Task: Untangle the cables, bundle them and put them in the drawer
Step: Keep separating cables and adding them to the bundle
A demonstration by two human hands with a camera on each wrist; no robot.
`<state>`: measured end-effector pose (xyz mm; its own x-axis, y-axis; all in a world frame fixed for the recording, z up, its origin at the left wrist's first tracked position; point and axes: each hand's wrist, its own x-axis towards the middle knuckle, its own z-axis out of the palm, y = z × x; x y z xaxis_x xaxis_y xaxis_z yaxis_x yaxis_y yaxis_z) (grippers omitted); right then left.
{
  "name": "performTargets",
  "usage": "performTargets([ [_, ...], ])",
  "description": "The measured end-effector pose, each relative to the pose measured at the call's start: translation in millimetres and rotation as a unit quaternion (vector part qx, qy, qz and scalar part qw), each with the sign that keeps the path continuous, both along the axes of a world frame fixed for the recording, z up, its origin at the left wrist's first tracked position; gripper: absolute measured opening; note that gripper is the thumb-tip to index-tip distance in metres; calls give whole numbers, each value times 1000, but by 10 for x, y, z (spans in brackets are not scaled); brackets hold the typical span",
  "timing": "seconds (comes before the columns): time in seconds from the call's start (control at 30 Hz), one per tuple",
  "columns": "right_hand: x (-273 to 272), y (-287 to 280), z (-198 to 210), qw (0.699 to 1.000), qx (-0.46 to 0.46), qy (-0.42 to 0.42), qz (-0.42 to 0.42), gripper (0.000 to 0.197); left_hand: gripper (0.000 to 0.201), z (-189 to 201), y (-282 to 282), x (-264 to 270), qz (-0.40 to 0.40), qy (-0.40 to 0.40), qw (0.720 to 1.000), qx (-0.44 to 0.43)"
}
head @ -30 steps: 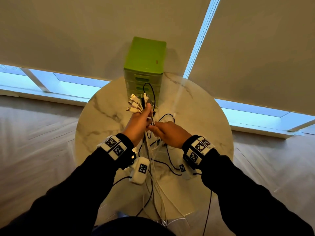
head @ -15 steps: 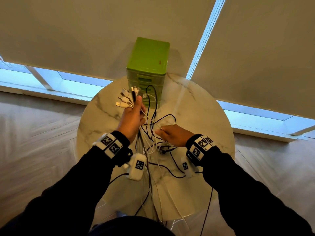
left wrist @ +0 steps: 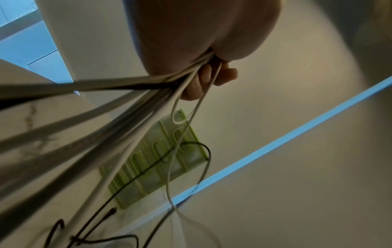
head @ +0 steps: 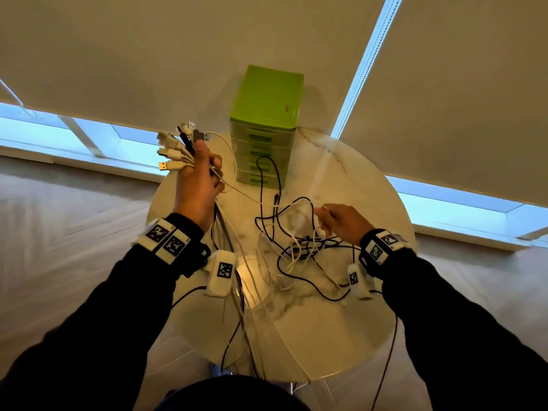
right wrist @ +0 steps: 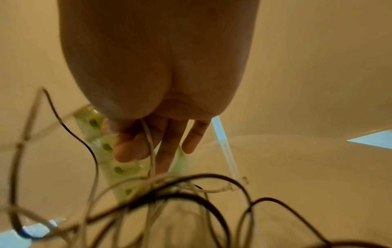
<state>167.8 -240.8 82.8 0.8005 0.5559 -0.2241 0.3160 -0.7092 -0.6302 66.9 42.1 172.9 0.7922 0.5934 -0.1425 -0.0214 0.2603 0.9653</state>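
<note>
White and black cables (head: 225, 232) are running down from the left hand (head: 198, 185), which is clamping them in a fist just below a fan of USB plugs (head: 178, 146), raised over the table (head: 355, 179); the right hand (head: 344, 222) is hovering well apart from it, fingers mostly straight, thumb and forefinger pinching one thin white lead (right wrist: 148, 142) above the knot (head: 305, 246) lying on the marble. Behind both, the green drawer unit (head: 267, 114) is standing at the far edge, every drawer looking closed. Judging from here, the risk is pulling too hard – with the ends fanned upward and the knot still snarled, tension would be cinching it tighter, and the black loop (head: 268, 173) lying against the drawer fronts could be catching on a handle. Only the head view is showing the plugs and the whole layout – the left wrist view is showing the strands squeezed under curled fingers (left wrist: 203, 78), and the right wrist view the pinch itself
</note>
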Motion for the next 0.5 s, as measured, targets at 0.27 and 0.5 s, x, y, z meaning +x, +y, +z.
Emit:
performTargets([
  [0.27,-190,627,873,993,-9,-71,91,38,52,-166,-613,-192,-136,60,974,169],
  [0.5,-456,698,835,960,7,-189,205,35,52,-199,-667,-129,-216,142,965,50],
])
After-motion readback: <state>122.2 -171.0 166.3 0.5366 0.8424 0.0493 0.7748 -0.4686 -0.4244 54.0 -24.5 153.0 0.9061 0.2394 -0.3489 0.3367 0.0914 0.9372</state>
